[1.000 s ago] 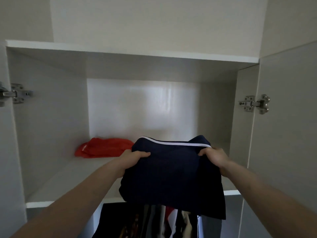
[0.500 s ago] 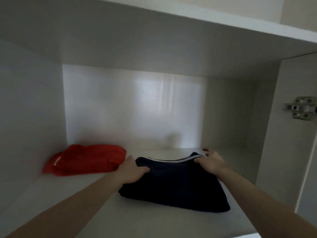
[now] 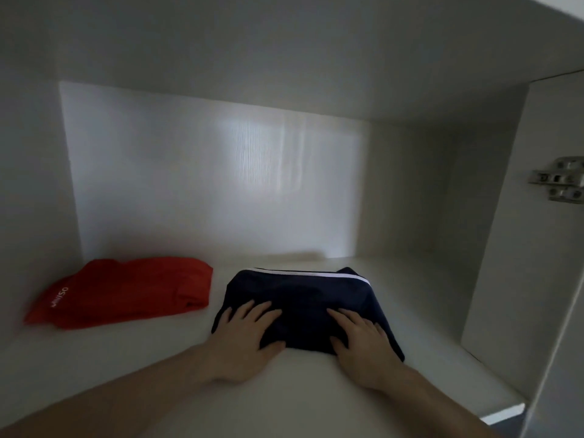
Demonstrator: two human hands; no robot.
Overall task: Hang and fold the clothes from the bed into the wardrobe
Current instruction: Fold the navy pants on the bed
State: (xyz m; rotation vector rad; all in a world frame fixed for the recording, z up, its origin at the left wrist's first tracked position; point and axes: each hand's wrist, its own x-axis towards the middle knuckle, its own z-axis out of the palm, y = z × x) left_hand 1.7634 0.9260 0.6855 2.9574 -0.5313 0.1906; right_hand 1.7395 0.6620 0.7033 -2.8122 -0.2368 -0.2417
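A folded navy garment with a white stripe along its far edge lies flat on the white wardrobe shelf. My left hand rests palm down on its near left corner, fingers spread. On the near right part of the same garment my right hand presses flat, fingers apart. Neither hand grips the cloth. A folded red garment with small white lettering sits on the shelf to the left, a small gap away from the navy one.
The shelf compartment has a white back wall, a left side wall and a right side panel. A metal door hinge is fixed on the right. The upper shelf's underside is overhead.
I moved closer to the shelf and pushed the navy garment deeper in. Both hands slid from its far corners to its near edge and now lie flat on top.
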